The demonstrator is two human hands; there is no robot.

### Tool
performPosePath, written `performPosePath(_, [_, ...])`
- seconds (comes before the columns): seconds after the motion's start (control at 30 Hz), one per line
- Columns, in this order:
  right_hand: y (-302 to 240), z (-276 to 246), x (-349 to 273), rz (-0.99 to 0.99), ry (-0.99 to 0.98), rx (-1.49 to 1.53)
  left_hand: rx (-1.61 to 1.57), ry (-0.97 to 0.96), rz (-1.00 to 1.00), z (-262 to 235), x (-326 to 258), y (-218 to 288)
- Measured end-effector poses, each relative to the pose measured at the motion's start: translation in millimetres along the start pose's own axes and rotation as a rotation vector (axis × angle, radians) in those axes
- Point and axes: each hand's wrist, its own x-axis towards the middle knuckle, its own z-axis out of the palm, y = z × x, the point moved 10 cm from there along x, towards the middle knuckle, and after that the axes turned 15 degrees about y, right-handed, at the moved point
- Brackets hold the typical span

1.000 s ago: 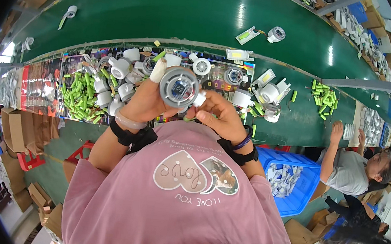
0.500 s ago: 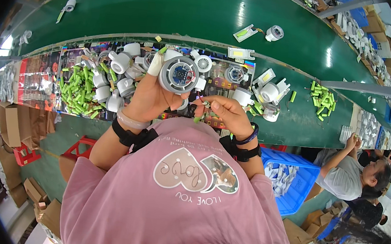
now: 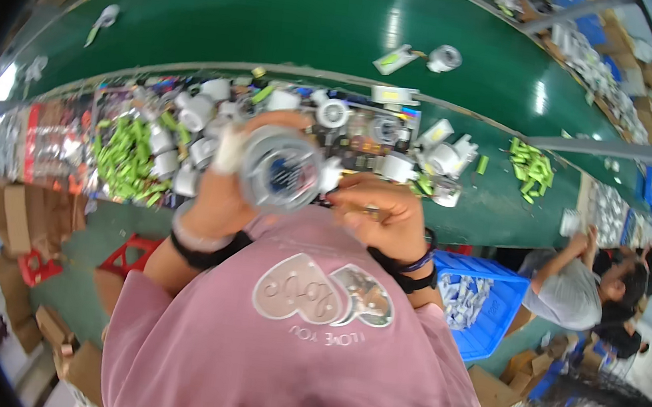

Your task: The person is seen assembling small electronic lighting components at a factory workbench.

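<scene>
My left hand point(image 3: 217, 203), with a white wrap on a finger, holds up a round grey-white housing point(image 3: 245, 169) by its side. Its open face shows a dark blue circuit board, blurred by motion. A short white stub point(image 3: 331, 175) sticks out at the housing's right. Beside that stub, my right hand point(image 3: 389, 215) is closed in a pinch, fingertips close together. What lies between them is too blurred to name. Behind the hands, more white housings point(image 3: 196, 111) and a round grilled white part point(image 3: 332, 113) lie on the bench.
Green battery cells point(image 3: 126, 161) are heaped at the left; a smaller heap point(image 3: 531, 170) lies at the right. A blue crate point(image 3: 494, 319) of small packets stands by my right elbow. Beyond runs a green belt point(image 3: 283, 14) carrying a few parts. A co-worker point(image 3: 570, 287) sits at the right.
The housing has come nearer to me and lower in my left hand. My right hand has shifted slightly down and right, its pinch now beside the stub; the wires seen at its fingertips are now blurred.
</scene>
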Motion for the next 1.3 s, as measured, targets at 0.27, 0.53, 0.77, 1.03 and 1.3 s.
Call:
performPosePath(0.27, [-102,13,-13,-0.555,-0.047,0.113,-0.711,-0.645,-0.35,-13,-26,48])
performPosePath(0.53, [-123,21,-26,-0.628,-0.062,0.207,-0.45,-0.207,-0.128,-5,-31,91])
performPosePath(0.77, [-125,19,-28,-0.634,-0.069,0.232,-0.451,-0.277,-0.159,3,-42,88])
performPosePath(1.03, [-121,20,-27,-0.598,-0.112,0.229,-0.429,-0.269,-0.057,7,-41,93])
performPosePath(1.3, [-124,20,-31,-0.57,-0.145,0.246,-0.315,-0.242,-0.048,12,-45,98])
